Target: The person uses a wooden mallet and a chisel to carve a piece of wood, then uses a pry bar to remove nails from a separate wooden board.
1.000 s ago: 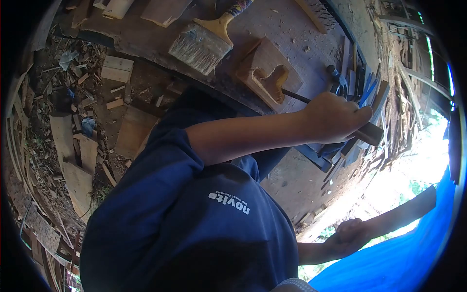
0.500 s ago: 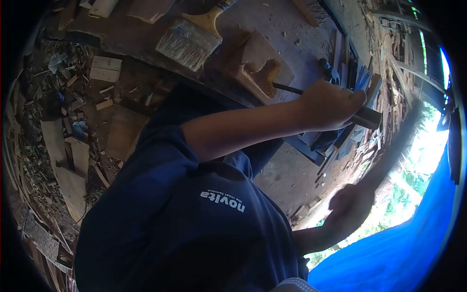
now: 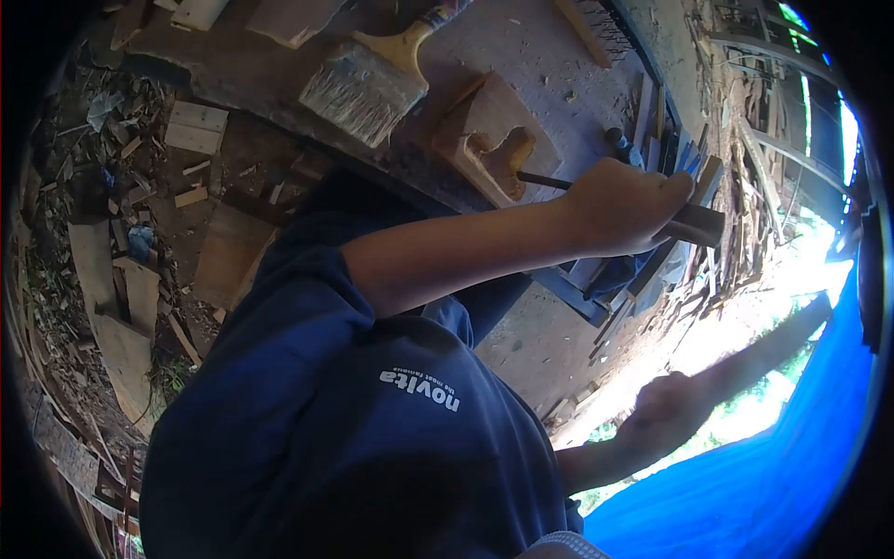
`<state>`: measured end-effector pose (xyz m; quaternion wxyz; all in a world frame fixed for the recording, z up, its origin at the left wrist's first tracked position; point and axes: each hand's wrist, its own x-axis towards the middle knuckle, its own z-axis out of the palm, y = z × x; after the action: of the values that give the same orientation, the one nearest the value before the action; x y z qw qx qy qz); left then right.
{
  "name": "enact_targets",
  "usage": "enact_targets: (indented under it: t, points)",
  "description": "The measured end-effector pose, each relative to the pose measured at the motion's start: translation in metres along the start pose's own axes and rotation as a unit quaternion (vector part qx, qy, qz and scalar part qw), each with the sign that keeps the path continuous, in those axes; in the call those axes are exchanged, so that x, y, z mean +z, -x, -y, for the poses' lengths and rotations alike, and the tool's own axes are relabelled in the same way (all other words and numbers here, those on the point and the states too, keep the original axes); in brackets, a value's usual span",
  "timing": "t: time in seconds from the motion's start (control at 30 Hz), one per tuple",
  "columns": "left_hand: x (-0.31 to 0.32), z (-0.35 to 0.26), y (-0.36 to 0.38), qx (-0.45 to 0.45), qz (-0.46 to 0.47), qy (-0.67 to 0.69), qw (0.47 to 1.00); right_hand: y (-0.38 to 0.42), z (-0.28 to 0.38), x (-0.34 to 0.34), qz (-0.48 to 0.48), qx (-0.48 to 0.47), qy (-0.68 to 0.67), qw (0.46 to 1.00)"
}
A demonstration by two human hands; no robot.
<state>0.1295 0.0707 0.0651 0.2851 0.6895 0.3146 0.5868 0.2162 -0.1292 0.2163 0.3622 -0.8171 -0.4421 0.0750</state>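
My left hand [image 3: 619, 205] is closed around a chisel [image 3: 700, 226], whose wide handle end sticks out past the thumb side. The chisel's thin metal shank reaches the carved hollow in a wooden block [image 3: 480, 154] on the workbench. At the lower right, my right hand [image 3: 661, 410] grips a long piece of wood [image 3: 768, 352], blurred and held apart from the chisel. A wide paintbrush [image 3: 368, 88] lies on the bench beside the block.
The workbench [image 3: 549, 56] also carries wood pieces [image 3: 289, 19], a bristled strip [image 3: 589, 37] and dark tools [image 3: 643, 149] near its far edge. Scrap boards [image 3: 116, 317] and chips cover the ground at left. A blue tarp [image 3: 708, 494] hangs at lower right.
My right hand has swung the piece of wood downward in the view, farther from the chisel. My left hand keeps the chisel at the block's hollow. The whole view has shifted slightly.
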Motion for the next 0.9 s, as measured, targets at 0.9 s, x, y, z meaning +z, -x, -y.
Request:
enact_targets:
  t: [0.9]
  points:
    - [-0.111,-0.047,0.080,0.010,0.338,0.050,0.940,0.043,-0.040,0.004,-0.152,0.167,-0.206,0.952]
